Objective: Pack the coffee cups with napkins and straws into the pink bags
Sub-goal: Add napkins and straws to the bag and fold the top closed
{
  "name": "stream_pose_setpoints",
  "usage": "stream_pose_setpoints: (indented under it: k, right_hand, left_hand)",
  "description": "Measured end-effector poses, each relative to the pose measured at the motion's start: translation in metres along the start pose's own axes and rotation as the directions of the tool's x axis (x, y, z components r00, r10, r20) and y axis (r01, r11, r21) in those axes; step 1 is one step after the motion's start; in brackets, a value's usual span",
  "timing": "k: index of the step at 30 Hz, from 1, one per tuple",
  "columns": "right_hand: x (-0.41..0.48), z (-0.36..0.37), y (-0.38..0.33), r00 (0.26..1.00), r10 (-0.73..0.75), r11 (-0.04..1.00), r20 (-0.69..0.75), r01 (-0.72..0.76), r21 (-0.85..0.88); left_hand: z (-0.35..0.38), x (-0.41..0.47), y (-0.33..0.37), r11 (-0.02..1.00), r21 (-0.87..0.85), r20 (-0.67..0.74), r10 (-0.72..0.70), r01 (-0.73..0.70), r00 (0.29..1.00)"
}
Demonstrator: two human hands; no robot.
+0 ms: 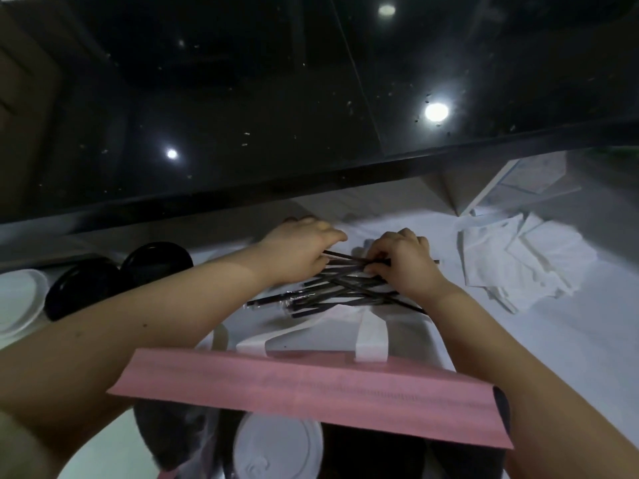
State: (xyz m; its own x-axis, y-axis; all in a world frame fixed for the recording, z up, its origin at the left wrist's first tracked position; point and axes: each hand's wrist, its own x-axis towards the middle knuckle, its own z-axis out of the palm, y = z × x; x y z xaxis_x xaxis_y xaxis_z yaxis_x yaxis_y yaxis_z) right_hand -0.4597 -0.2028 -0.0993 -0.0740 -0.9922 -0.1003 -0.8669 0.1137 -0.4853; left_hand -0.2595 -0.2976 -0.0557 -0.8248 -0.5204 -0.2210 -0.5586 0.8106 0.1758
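A heap of black straws point(332, 292) in clear wrappers lies on the white counter. My left hand point(297, 252) and my right hand point(404, 262) both reach into the heap. The right hand's curled fingers pinch straws at its top; the left hand's thumb and fingers close on straw ends. An open pink bag point(304, 392) with white handles point(371, 337) stands close to me, below my arms. Inside it is a cup with a white lid point(278, 447). A loose pile of white napkins point(522, 257) lies to the right.
Two black lids point(83, 285) and a white lid point(17, 302) sit at the left. A glossy black raised ledge point(242, 198) runs across behind the counter. A tilted white frame or box point(511, 184) stands at the far right.
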Motion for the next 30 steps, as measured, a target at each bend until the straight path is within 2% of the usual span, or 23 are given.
stream_pose_setpoints:
  k: [7, 12, 14, 17, 20, 22, 25, 30]
  right_hand:
    - [-0.008, -0.007, -0.003, 0.999, 0.022, 1.0, -0.032, -0.022, -0.005]
    - [-0.017, -0.03, -0.006, 0.993, 0.094, 0.993, 0.072, -0.099, 0.061]
    - [-0.025, -0.041, -0.006, 0.985, 0.104, 0.994, 0.135, -0.109, 0.028]
    - [-0.041, -0.061, -0.01, 0.98, 0.082, 0.995, 0.181, -0.089, 0.032]
    - [-0.059, -0.089, -0.027, 0.985, 0.041, 0.988, 0.166, -0.065, 0.141]
    - [-0.071, -0.11, -0.043, 0.991, 0.006, 0.983, 0.131, -0.03, 0.181]
    - [-0.092, -0.139, -0.072, 0.996, -0.024, 0.988, 0.08, 0.012, 0.155]
    - [-0.128, -0.169, -0.12, 0.996, -0.079, 0.987, -0.038, 0.083, 0.136]
  left_hand:
    - [-0.009, -0.017, 0.005, 0.969, 0.215, -0.027, 0.134, -0.126, 0.991]
    - [-0.019, -0.038, 0.007, 0.972, 0.186, -0.023, 0.152, -0.145, 0.988]
    - [-0.025, -0.052, 0.006, 0.977, 0.167, -0.04, 0.14, -0.132, 0.989]
    - [-0.041, -0.081, 0.008, 0.984, 0.142, -0.129, 0.129, -0.11, 0.983]
    - [-0.064, -0.112, 0.012, 0.987, 0.116, -0.254, 0.14, -0.114, 0.957]
    - [-0.081, -0.134, 0.013, 0.986, 0.124, -0.34, 0.149, -0.113, 0.928]
    - [-0.104, -0.165, 0.015, 0.993, 0.095, -0.468, 0.104, -0.067, 0.878]
    - [-0.137, -0.213, 0.032, 0.998, -0.042, -0.579, 0.007, -0.038, 0.815]
